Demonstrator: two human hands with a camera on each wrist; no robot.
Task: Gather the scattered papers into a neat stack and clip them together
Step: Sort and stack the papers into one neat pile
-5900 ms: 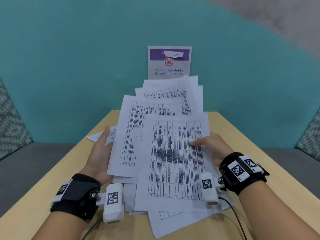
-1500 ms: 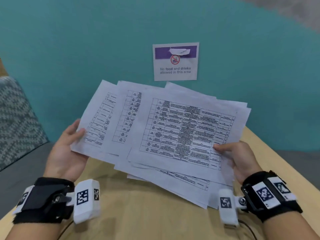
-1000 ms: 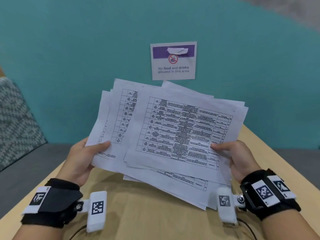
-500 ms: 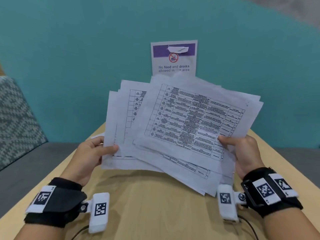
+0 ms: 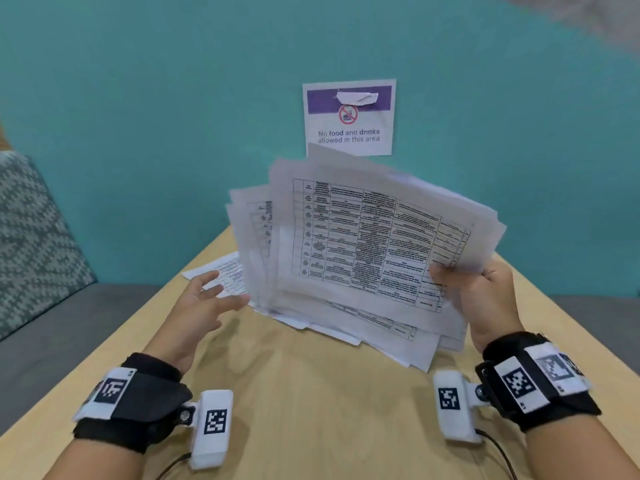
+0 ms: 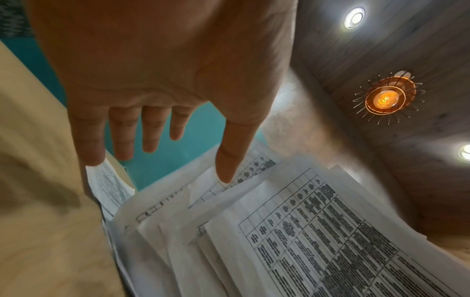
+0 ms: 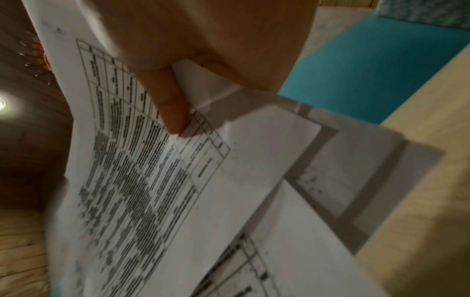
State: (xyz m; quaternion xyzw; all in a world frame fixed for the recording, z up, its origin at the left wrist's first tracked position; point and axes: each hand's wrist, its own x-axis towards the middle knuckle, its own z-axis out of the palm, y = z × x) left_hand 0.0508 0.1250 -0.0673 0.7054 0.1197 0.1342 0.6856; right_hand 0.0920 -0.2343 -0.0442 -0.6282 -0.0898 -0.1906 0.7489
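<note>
Right hand [image 5: 485, 299] pinches the fanned bundle of printed sheets [image 5: 367, 244] at its right edge, thumb on top, fingers curled underneath; the right wrist view confirms the thumb [image 7: 170, 104] pressing the table-printed top page. Bundle is tilted up off the wooden table [image 5: 311, 393], lower edges trailing down toward the tabletop, sheets splayed and unaligned, motion-blurred. Left hand [image 5: 204, 299] is free, fingers spread and straight, holding nothing, just left of the bundle's left edge; in the left wrist view the thumb [image 6: 234, 152] overlaps the nearest sheet corner, contact unclear. One stray sheet [image 5: 221, 275] lies flat on the table, far-left of the bundle, just beyond the left fingertips, long axis running roughly left to right. So left hand is clearly the nearer one for that sheet; the right is tied up. No clip visible in any view. Likely next: left collects the stray or squares the left edge.
</note>
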